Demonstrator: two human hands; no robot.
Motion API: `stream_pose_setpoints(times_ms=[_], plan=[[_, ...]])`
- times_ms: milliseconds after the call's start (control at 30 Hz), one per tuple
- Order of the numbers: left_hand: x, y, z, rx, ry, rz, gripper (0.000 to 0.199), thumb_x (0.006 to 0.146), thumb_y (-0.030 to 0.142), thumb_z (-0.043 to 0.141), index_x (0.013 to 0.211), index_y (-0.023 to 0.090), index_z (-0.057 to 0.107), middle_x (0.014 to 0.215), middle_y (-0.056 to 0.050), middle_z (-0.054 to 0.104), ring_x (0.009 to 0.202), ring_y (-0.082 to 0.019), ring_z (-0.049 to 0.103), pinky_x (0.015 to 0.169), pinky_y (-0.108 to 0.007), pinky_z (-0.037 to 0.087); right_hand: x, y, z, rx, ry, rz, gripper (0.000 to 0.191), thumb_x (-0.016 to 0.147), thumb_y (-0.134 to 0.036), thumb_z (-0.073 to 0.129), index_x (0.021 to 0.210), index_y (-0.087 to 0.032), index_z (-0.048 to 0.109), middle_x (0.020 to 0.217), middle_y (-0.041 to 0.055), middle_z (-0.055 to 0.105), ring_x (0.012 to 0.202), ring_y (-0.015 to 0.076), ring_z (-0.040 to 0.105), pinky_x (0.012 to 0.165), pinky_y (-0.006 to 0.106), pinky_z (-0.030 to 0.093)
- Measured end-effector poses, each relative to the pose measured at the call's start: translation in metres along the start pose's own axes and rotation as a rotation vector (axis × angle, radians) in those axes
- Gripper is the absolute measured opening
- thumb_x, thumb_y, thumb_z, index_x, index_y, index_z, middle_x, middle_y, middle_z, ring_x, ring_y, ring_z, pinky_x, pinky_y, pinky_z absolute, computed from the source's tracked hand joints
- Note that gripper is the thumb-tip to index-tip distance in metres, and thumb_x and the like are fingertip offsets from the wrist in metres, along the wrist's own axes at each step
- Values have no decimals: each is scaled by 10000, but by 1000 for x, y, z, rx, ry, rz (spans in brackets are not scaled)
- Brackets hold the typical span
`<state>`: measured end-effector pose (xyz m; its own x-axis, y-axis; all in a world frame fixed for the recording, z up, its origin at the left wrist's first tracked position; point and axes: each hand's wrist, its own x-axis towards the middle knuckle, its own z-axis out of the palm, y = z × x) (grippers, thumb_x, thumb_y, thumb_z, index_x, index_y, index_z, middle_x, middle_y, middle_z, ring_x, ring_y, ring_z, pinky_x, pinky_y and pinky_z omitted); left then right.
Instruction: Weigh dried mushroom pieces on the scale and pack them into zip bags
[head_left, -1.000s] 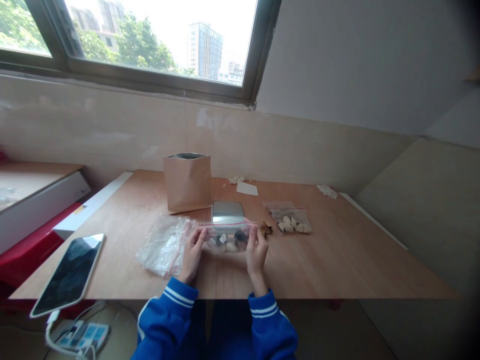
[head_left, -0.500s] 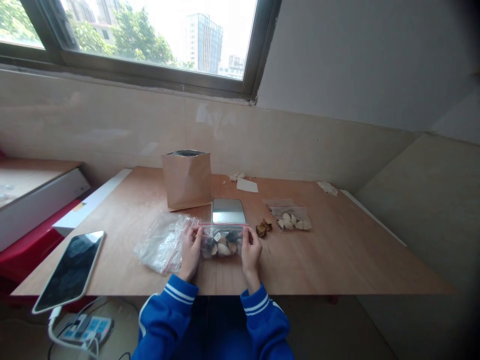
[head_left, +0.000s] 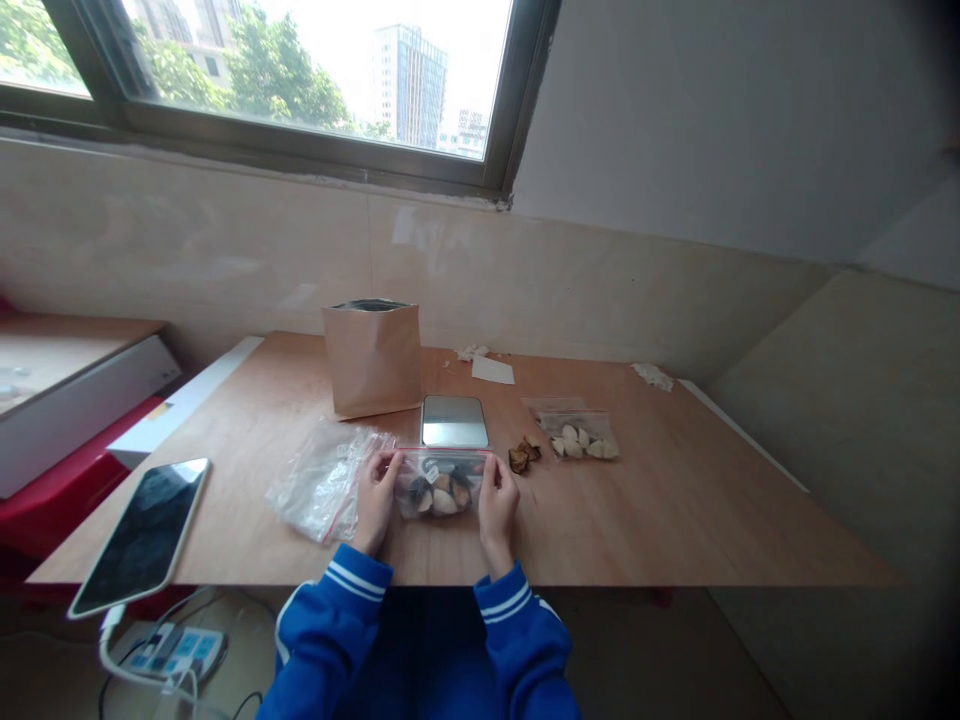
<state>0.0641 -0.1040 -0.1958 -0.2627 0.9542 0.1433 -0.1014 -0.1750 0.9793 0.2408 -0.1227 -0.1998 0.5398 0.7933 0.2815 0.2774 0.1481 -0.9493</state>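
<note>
L hand [head_left: 373,503] & R hand [head_left: 498,513] grip zip bag [head_left: 439,486] (table edge [head_left: 675,583] just below).

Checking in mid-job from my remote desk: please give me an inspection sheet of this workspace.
Surface: wooden tabletop; spills: nothing seen.
Job's things: zip bag of pale and dark pieces; second bag of pale pieces; brown dried pieces; flat metal-topped scale.
Clutter: paper pouch, loose clear bag, paper scraps.
Hands: left hand and right hand grip the zip bag's ends.
Cables: white cable from phone toward power strip.
Surroundings: window behind the table.
</note>
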Motion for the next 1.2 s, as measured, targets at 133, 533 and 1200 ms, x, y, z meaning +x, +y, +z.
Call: stream_pose_setpoints(times_ms=[133, 533, 1200], plan=[[1, -1, -1, 69, -21, 28, 320, 783, 472, 667, 849, 159, 685, 820, -38, 662, 784, -186, 608, 733, -290, 476, 0, 2, 0, 9, 47, -21, 477, 894, -554, 457, 897, -132, 681, 783, 90, 698, 711, 191, 629, 680, 291, 488], [-1, -1, -1, 80, -48, 59, 314, 810, 462, 643, 876, 158, 685, 835, -45, 666, 797, -183, 608, 745, -291, 476, 0, 5, -3, 102, 48, 24, 418, 875, -544, 478, 787, -162, 622, 768, 69, 674, 727, 189, 614, 711, 299, 477], [-6, 7, 5, 97, -39, 84, 307, 794, 470, 655, 852, 170, 673, 818, -40, 673, 777, -181, 613, 706, -281, 473, -3, -5, -2, 172, -30, 7, 381, 844, -506, 587, 866, -134, 670, 802, 65, 686, 742, 177, 605, 715, 292, 477]])
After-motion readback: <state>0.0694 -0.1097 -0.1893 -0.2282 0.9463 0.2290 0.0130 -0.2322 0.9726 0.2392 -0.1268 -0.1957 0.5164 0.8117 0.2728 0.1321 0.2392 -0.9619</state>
